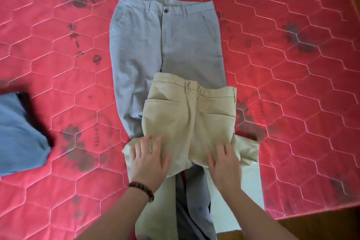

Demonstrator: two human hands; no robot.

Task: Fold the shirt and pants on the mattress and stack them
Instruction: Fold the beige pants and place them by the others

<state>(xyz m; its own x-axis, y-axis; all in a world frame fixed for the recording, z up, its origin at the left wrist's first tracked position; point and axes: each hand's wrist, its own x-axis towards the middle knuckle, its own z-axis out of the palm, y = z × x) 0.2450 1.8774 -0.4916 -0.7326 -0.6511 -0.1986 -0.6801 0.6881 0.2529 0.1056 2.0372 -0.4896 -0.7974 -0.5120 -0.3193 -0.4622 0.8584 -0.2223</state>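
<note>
Grey pants (155,45) lie flat on the red mattress (292,103), waistband at the far end. On top of their legs lies a pair of beige pants (191,119), folded over so the waistband and back pockets face up. My left hand (150,160) rests flat with spread fingers on the near left part of the beige pants. My right hand (226,163) lies flat on their near right part. A blue garment (19,134) sits at the left edge of the view.
The mattress has a quilted hexagon pattern with dark stains. Its near right edge (311,214) meets a brown wooden floor (331,228). A beaded bracelet (142,187) is on my left wrist.
</note>
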